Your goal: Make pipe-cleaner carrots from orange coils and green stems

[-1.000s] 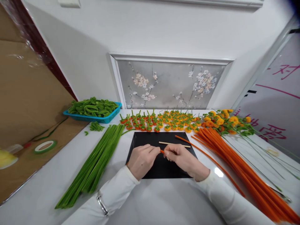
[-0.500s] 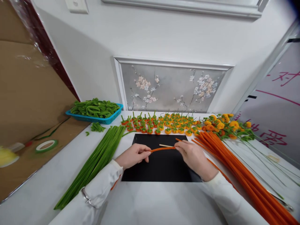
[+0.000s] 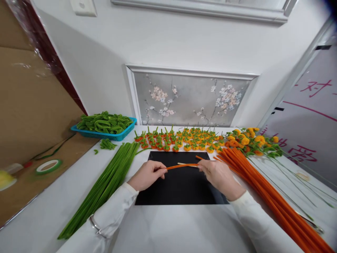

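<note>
An orange pipe cleaner [image 3: 181, 166] stretches nearly level between my two hands, above a black mat [image 3: 179, 191]. My left hand [image 3: 150, 174] pinches one end between thumb and fingers. At the other end my right hand [image 3: 219, 175] is closed on it, and a short orange tip pokes out above the knuckles. A thin pale stick [image 3: 187, 164] shows just behind the pipe cleaner, its right end hidden near my right fingers; whether that hand holds it too I cannot tell.
Green pipe cleaners [image 3: 102, 193] lie left of the mat, orange ones [image 3: 263, 186] right. Behind stand rows of small orange and yellow pumpkin-like pieces [image 3: 195, 144]. Also here: a blue basket [image 3: 123, 134] of green pieces, yellow flowers [image 3: 244, 140], green tape [image 3: 48, 167], scissors [image 3: 313, 225].
Both hands keep their grip on the orange pipe cleaner, with only slight shifts. The whole view has moved a little, so things sit slightly further left.
</note>
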`<state>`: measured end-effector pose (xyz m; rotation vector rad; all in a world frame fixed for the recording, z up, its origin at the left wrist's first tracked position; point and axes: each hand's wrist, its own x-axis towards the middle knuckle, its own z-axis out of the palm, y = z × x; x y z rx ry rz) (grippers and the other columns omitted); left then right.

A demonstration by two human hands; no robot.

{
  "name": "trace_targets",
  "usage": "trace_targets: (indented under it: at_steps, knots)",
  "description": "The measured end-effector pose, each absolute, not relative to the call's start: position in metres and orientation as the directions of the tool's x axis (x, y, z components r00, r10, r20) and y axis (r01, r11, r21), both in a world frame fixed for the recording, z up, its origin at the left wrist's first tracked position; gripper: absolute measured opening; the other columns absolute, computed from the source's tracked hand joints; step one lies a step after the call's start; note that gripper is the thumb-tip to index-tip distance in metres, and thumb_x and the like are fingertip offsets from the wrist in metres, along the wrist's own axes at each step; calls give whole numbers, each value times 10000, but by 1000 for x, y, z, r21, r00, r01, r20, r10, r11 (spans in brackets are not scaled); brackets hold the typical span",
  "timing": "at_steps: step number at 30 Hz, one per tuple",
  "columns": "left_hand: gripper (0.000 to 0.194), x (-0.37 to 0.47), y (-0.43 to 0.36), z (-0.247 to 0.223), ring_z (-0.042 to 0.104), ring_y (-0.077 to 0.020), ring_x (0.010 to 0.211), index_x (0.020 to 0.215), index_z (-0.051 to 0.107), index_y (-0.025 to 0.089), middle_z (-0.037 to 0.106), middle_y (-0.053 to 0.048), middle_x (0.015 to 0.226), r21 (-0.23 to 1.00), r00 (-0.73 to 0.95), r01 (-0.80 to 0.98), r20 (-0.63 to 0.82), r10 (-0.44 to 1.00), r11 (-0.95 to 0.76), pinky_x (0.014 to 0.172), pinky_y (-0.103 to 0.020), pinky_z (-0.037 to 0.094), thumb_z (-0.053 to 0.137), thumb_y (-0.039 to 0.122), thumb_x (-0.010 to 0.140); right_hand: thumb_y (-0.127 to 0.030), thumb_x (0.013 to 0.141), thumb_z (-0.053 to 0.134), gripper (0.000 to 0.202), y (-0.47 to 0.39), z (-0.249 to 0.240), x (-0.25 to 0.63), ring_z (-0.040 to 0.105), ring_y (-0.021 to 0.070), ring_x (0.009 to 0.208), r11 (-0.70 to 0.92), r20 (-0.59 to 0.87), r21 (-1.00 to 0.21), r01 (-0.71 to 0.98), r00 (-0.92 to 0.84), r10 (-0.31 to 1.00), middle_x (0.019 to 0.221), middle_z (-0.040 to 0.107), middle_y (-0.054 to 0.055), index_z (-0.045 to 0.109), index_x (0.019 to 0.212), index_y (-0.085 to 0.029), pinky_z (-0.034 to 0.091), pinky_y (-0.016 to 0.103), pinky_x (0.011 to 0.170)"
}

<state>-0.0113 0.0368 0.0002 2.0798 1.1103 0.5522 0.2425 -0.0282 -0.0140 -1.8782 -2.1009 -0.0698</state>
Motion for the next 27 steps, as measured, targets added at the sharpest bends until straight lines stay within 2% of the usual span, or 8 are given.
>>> trace_targets:
  at_steps: [6,8,10,13,17,19,22,27]
  knots:
    - [296,-14,42,1,569,-165,607,692,660,164,673,-20,646,674,466,599,147,873,-433,592,-242,383,503,385,811,-251,897,509,190,-26,-15,269,642,207,615,19,276,-124,992,16,961,615,665,54,666,794,-225,345,253,519]
    - [308,-7,41,5,584,-170,620,691,661,159,675,-27,649,671,474,588,166,865,-451,607,-244,396,492,383,818,-259,878,547,134,-25,-14,272,654,241,766,18,297,-118,993,18,955,777,702,80,676,900,-226,401,290,596]
    - [306,5,39,11,593,-171,619,680,666,158,673,-28,637,667,501,570,180,847,-479,613,-244,404,495,371,817,-285,851,597,255,-25,-12,268,594,275,1004,81,384,-131,988,-25,923,1064,669,99,624,1100,-237,432,354,738]
    - [279,28,35,24,587,-160,593,697,687,160,666,-20,618,660,555,532,202,807,-531,602,-241,405,514,348,808,-313,833,625,419,-24,-7,250,503,266,1139,305,593,-172,937,-149,791,1239,581,93,534,1235,-238,390,426,906]
    - [316,53,34,38,576,-147,595,662,688,144,653,-15,610,655,627,462,235,743,-598,602,-231,415,514,359,816,-230,899,531,216,-20,-6,230,606,190,920,515,686,-189,836,-262,678,988,686,68,621,1094,-209,422,354,863]
    - [390,59,38,40,589,-149,621,758,704,129,670,-25,668,654,628,454,247,738,-605,610,-231,432,443,401,861,-195,922,481,192,-18,-8,232,625,168,781,502,711,-202,841,-227,666,863,700,54,662,985,-200,446,310,781]
    - [507,61,51,34,618,-160,698,994,671,110,694,-62,836,634,612,474,262,746,-611,615,-242,458,260,402,935,-203,928,466,210,-16,-9,246,633,172,787,429,746,-251,868,-109,657,886,699,57,670,982,-202,463,270,725]
    - [177,67,72,7,616,-218,851,907,692,158,681,-70,883,480,630,583,244,738,-656,784,-314,455,565,224,803,-231,941,428,248,-19,-2,261,629,183,801,394,771,-314,864,-11,637,855,678,70,659,1025,-197,488,268,727]
